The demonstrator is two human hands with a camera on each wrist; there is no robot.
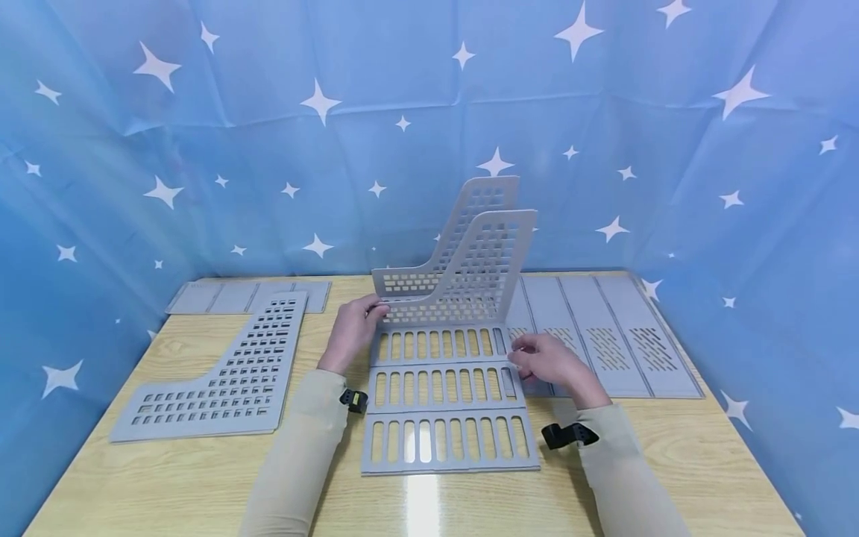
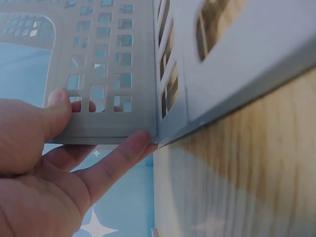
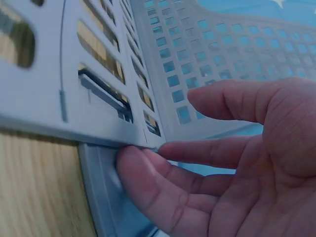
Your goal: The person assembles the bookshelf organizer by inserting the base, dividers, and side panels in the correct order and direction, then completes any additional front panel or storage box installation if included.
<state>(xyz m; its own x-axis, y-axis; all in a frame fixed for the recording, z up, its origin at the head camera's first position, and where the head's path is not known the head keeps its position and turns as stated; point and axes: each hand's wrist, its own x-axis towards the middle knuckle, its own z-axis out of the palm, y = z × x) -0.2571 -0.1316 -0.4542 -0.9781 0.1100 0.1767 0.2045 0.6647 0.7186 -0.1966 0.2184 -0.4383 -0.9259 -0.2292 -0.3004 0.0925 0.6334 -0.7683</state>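
Note:
A grey perforated side panel [image 1: 463,276] of stepped outline stands upright, with a second one [image 1: 405,282] standing behind it. In front of them a slotted grey panel [image 1: 448,388] of three joined sections lies on the table. My left hand [image 1: 354,332] pinches the lower left end of the nearer side panel; in the left wrist view, its thumb [image 2: 58,106] presses the perforated face and a finger reaches under the edge. On the other side, my right hand [image 1: 546,359] has fingertips [image 3: 136,165] at the slotted panel's right edge, thumb held apart from the side panel.
More perforated side panels [image 1: 221,373] lie flat at left on the wooden table [image 1: 322,514]. A folded grey panel [image 1: 231,297] is at the back left. At right, a wide jointed panel [image 1: 614,335] with diagonal slots reaches under the slotted panel's edge. A blue starry curtain [image 1: 376,89] surrounds the table.

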